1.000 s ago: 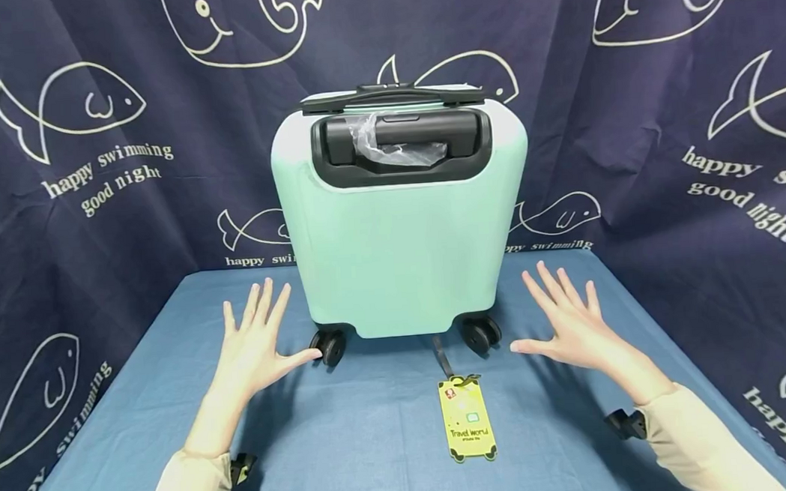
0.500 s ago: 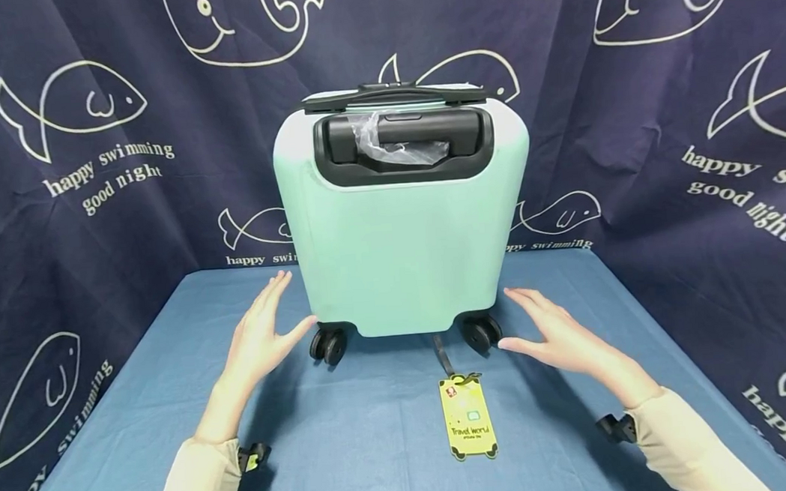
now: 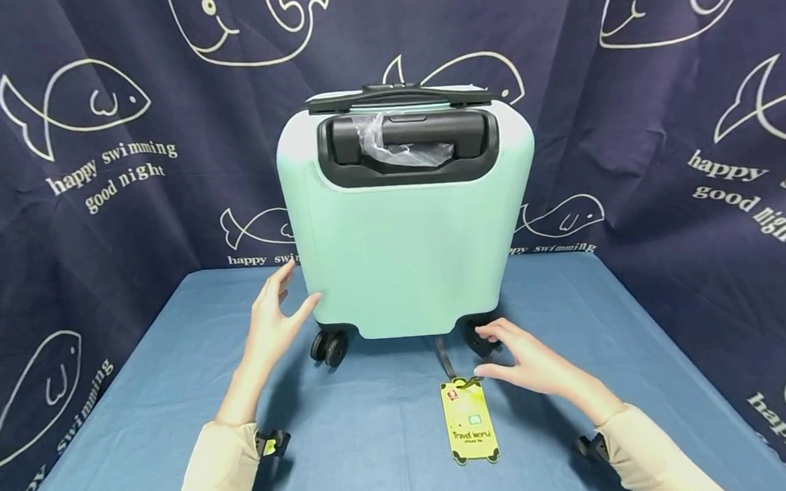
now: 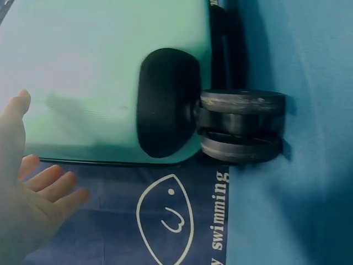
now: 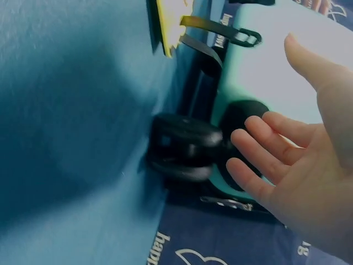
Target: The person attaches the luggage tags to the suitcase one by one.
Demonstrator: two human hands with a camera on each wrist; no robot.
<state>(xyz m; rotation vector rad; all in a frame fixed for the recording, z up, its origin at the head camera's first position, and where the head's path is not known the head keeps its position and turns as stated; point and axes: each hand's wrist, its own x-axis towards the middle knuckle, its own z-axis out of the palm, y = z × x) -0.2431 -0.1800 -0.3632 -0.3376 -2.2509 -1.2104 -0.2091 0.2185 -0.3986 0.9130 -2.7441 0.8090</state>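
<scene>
The left hand (image 3: 270, 332) was held beside the lower left edge of the mint suitcase (image 3: 407, 259), its fingers (image 4: 62, 186) loosely spread and thumb apart. The suitcase was stood upright on the blue-covered bench (image 3: 378, 442). A yellow tag (image 3: 472, 428) was placed in front. Near its top, the right hand (image 3: 528, 361) was held, fingers slightly spread, beside a black wheel (image 5: 187, 132).

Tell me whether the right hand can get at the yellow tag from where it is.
Probably yes: the right hand appears to hold nothing, its thumb is near the upper end of the yellow tag, and the suitcase stands behind, not between them.
</scene>
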